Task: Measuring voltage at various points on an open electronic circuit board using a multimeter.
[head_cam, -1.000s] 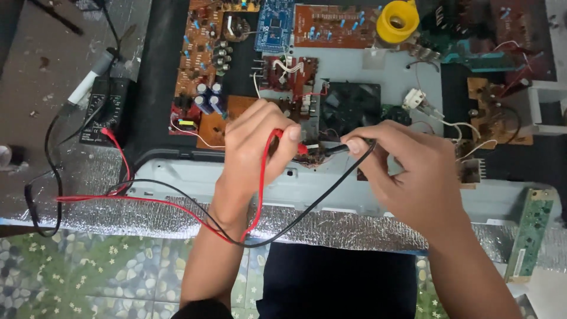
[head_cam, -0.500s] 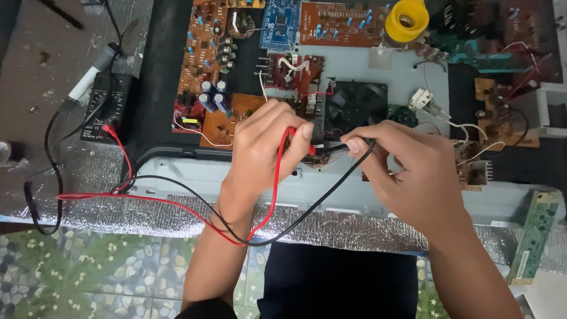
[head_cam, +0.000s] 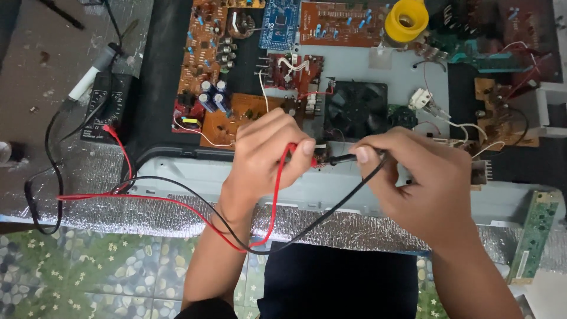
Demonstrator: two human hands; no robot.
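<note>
The red probe (head_cam: pixel 293 149) and black probe (head_cam: pixel 342 158) got nudged a touch further up the boards, tips brought closer together, with both hands shifted along slightly.

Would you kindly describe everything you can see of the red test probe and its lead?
The red test probe is a slim red plastic stick pinched between the thumb and fingers of the left hand, lying roughly level, tip pointing right toward the black probe. Its metal tip is too small to make out. Its thin red lead loops below the wrist, runs left over the foil-covered edge, then climbs into the black meter.
</note>
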